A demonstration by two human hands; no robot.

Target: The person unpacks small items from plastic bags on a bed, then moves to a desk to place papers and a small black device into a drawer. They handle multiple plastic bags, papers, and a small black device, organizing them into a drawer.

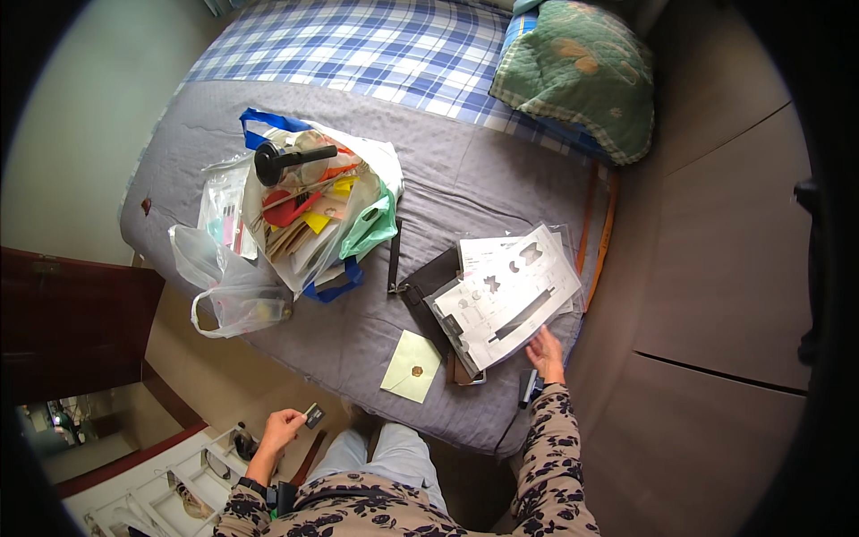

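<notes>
My left hand is low at the left, off the bed's edge, pinching a small dark card between thumb and fingers. My right hand is at the lower right edge of a printed sheet in a clear sleeve; whether it grips the sheet or only touches it is unclear. More papers show behind that sheet. Beneath lies a black pouch with a wrist strap. A brown item peeks out below. Beside it rests a pale green envelope with a brown seal.
On the grey bed cover stands a stuffed white shopping bag with blue handles. A clear plastic bag lies at its left. A green quilted cushion is at the far right, and a brown cabinet borders the bed.
</notes>
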